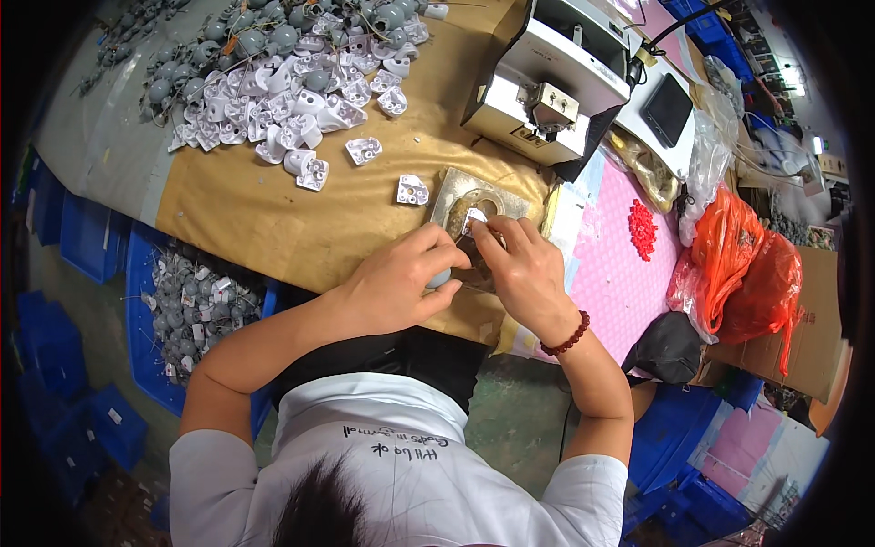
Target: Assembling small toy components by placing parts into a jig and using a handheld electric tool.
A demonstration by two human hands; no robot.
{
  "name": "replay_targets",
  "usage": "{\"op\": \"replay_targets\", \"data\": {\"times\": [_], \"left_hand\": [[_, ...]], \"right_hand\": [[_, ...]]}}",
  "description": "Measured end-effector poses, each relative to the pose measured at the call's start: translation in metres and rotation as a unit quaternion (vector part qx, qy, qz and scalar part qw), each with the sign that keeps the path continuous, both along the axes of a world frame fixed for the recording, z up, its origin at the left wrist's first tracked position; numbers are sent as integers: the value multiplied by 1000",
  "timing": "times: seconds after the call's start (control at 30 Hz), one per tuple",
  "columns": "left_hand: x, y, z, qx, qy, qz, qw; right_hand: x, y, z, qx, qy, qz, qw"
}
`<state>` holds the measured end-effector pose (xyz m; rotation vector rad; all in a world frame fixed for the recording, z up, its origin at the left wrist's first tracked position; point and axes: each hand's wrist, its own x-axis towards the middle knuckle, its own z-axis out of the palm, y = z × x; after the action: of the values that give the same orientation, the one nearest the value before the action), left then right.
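Note:
My left hand [399, 281] is closed around a round grey plastic ball part [438, 279], much of which the fingers hide. Just right of it, my right hand [526, 270] pinches a small white plastic piece [473, 220] over a worn metal plate [449, 195] with a round hollow. Both hands nearly meet at the plate's near side. A loose white plastic bracket [413, 190] lies just left of the plate, and another white bracket [364, 150] sits farther back.
A heap of white brackets [273, 100] and grey ball parts [283, 38] covers the far left. Behind the plate stands a white machine [547, 100]. Red pieces [642, 230] lie on pink sheeting at right, near red bags [743, 264]. A blue bin [146, 337] of grey parts stands lower left.

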<state>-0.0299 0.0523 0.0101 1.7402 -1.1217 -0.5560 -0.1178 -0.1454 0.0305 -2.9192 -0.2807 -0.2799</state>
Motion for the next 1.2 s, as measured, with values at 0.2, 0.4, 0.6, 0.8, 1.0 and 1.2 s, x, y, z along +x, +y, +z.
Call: {"op": "replay_targets", "data": {"times": [0.2,0.4,0.6,0.8,1.0,1.2], "left_hand": [[13,1,3,7,-70,21,997],[1,-24,-10,33,-338,87,937],[1,-29,-19,53,-367,54,927],[3,-28,-24,33,-384,45,922],[6,-26,-23,28,-387,40,921],[6,-27,-24,18,-380,41,924]], "right_hand": [[-7,7,4,-4,35,-28,999],[-18,-2,-10,91,-21,-50,994],[-57,-62,-17,395,-14,-195,898],[-63,-39,-36,231,32,-142,962],[-55,-41,-44,638,20,-245,730],[-32,-37,-20,847,13,-184,498]]}}
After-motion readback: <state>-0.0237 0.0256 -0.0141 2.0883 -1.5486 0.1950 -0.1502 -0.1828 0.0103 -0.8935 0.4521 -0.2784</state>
